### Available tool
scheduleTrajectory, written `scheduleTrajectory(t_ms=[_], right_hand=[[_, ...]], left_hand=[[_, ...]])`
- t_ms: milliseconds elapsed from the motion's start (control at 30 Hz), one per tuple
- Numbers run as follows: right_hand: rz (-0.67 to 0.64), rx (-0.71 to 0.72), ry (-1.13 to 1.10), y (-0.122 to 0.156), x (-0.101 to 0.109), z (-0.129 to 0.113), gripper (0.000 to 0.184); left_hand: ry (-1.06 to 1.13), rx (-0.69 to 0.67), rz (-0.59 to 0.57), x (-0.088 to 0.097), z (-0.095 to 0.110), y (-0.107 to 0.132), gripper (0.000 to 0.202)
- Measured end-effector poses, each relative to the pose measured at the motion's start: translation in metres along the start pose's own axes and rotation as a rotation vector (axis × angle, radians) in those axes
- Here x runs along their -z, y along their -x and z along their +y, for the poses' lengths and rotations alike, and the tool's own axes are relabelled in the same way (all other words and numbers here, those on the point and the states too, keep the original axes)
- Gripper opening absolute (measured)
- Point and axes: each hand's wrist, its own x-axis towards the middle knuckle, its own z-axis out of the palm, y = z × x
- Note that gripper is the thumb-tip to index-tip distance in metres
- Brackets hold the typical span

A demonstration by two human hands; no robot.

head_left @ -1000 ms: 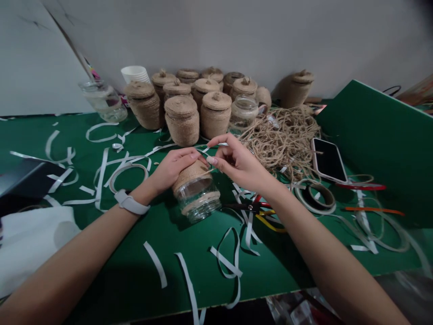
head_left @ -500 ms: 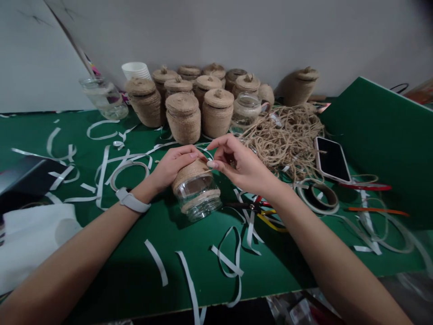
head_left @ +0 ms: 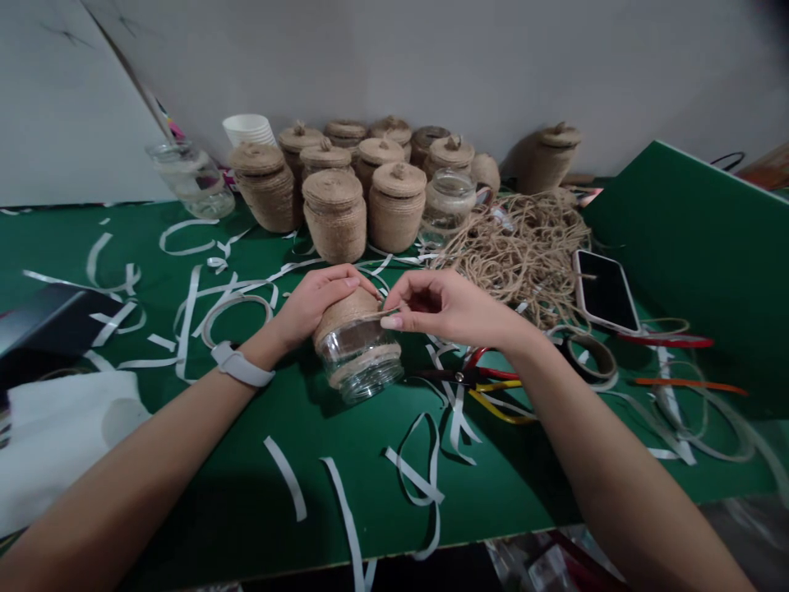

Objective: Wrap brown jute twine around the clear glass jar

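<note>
A glass jar (head_left: 361, 349) lies tilted on the green table, its mouth toward me. Jute twine covers its bottom half, and the rest is bare glass with a pale band near the neck. My left hand (head_left: 324, 300) is wrapped over the twine-covered end and holds the jar. At the jar's right side, my right hand (head_left: 440, 308) pinches a strand of jute twine (head_left: 391, 312) between thumb and fingers. That strand runs from the jar's wound edge.
Twine-covered lidded jars (head_left: 336, 218) stand in a group behind, with a tangled twine heap (head_left: 523, 255) on their right. Scissors (head_left: 468, 376), a tape roll (head_left: 585, 358) and a phone (head_left: 607, 289) lie to the right. White strips (head_left: 285, 477) litter the green table (head_left: 234, 493).
My right hand has moved slightly down and right, drawing the twine strand out beside the jar. My left hand and the jar have barely moved.
</note>
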Motion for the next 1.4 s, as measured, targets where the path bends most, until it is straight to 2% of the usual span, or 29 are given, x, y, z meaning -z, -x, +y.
scheduleTrajectory(t_ms=[300,500,833,1100,1200,1300,1400], right_hand=[[0.066,0.055,0.141,-0.001,-0.006,-0.002,0.042],[0.054,0.019,0.244,-0.003,-0.008,0.001,0.041],[0.022,-0.034,0.328,-0.003,-0.010,0.004,0.042],[0.061,-0.036,0.477,-0.007,-0.018,0.002,0.037],[0.079,-0.009,0.480,-0.008,-0.019,0.001,0.035],[0.097,0.022,0.436,-0.007,-0.015,0.004,0.034],[0.084,0.033,0.371,-0.007,-0.009,0.009,0.038]], left_hand=[[0.078,0.019,-0.008,-0.001,-0.003,0.000,0.026],[0.077,0.013,-0.030,0.000,-0.005,0.001,0.027],[0.017,-0.068,-0.005,-0.001,-0.009,0.001,0.026],[-0.016,-0.145,0.018,-0.002,-0.008,0.004,0.029],[-0.043,-0.193,0.080,-0.007,-0.008,0.007,0.035],[-0.020,-0.222,0.135,-0.013,-0.010,0.008,0.030],[0.033,-0.167,0.083,-0.011,-0.011,0.006,0.021]])
